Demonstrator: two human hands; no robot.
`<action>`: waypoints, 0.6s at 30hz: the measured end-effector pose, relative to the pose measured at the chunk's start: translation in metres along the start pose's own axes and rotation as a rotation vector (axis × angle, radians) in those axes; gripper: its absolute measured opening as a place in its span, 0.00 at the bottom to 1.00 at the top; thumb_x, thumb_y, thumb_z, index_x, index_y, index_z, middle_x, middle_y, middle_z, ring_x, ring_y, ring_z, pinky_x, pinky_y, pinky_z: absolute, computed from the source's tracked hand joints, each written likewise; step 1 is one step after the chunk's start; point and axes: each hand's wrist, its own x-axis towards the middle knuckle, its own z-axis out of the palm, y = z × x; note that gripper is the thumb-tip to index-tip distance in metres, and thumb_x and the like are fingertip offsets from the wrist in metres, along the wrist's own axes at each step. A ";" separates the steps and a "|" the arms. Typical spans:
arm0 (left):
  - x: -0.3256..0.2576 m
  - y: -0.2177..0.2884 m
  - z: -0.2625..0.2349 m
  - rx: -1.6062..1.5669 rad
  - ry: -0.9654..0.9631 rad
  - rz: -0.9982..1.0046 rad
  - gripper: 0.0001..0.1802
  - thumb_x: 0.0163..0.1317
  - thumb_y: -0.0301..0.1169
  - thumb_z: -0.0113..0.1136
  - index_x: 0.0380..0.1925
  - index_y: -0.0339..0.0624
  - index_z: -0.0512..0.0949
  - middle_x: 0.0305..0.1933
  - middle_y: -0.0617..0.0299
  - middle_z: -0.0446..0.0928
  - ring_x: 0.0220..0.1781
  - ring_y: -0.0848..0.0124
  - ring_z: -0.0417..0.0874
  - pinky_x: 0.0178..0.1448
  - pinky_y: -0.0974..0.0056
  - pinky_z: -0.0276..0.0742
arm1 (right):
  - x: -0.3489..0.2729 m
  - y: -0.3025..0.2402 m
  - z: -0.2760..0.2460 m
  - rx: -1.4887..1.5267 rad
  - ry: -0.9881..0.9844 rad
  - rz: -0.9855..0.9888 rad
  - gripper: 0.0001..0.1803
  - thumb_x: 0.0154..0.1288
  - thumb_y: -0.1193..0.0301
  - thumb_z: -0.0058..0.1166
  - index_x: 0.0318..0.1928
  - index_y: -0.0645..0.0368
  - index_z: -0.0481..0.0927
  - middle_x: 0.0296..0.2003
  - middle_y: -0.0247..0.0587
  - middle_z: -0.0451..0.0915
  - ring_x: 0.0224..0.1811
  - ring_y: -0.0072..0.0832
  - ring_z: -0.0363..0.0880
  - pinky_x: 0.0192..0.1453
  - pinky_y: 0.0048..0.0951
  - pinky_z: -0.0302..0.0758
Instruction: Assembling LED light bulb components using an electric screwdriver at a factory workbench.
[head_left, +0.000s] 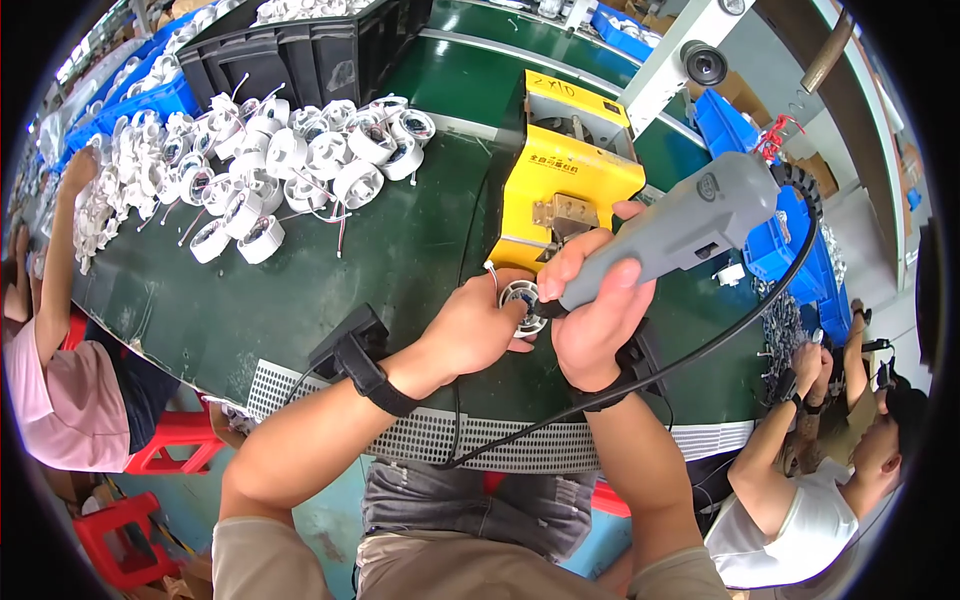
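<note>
My left hand [472,322] grips a round white housing [508,296] with a dark inside and a short white wire end standing up from it. In my right hand [602,320] is a grey electric screwdriver [680,225], tilted so its black nose meets the housing. The exact contact of the bit is hidden behind the nose and fingers. Just beyond both hands stands a yellow screw feeder [572,160] with a small metal block on its front. A black cable runs from the screwdriver's back end down past my right wrist.
Many white housings with wires [300,160] are heaped at the left, before a black crate [300,60]. Blue bins [775,240] and dark small parts [790,325] lie at the right. A perforated strip [420,435] edges the green table [250,315]. Co-workers sit on both sides.
</note>
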 end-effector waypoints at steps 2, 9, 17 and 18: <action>0.000 0.003 0.001 0.001 -0.005 -0.008 0.17 0.66 0.23 0.45 0.52 0.27 0.71 0.46 0.50 0.77 0.43 0.65 0.83 0.44 0.63 0.86 | -0.002 0.003 -0.003 0.069 -0.078 -0.008 0.33 0.70 0.46 0.43 0.58 0.62 0.56 0.23 0.38 0.68 0.20 0.23 0.68 0.26 0.25 0.71; 0.001 -0.002 -0.006 -0.077 -0.066 -0.027 0.16 0.66 0.24 0.46 0.52 0.28 0.71 0.46 0.53 0.77 0.43 0.67 0.83 0.46 0.64 0.86 | -0.009 0.005 -0.005 0.162 -0.094 0.078 0.35 0.68 0.46 0.48 0.59 0.64 0.59 0.28 0.35 0.72 0.23 0.21 0.72 0.28 0.22 0.72; -0.030 0.040 -0.086 1.139 0.806 0.552 0.33 0.50 0.22 0.62 0.60 0.42 0.68 0.62 0.39 0.65 0.61 0.43 0.71 0.64 0.50 0.67 | 0.038 -0.021 -0.095 -0.510 0.247 0.065 0.17 0.66 0.68 0.57 0.50 0.62 0.72 0.37 0.37 0.78 0.43 0.22 0.77 0.49 0.27 0.75; -0.030 0.042 -0.090 1.315 0.833 0.590 0.39 0.48 0.23 0.66 0.63 0.45 0.65 0.70 0.41 0.56 0.68 0.43 0.61 0.68 0.49 0.62 | 0.046 -0.012 -0.127 -0.715 0.322 -0.005 0.19 0.62 0.67 0.62 0.49 0.62 0.73 0.37 0.40 0.79 0.43 0.26 0.79 0.48 0.29 0.76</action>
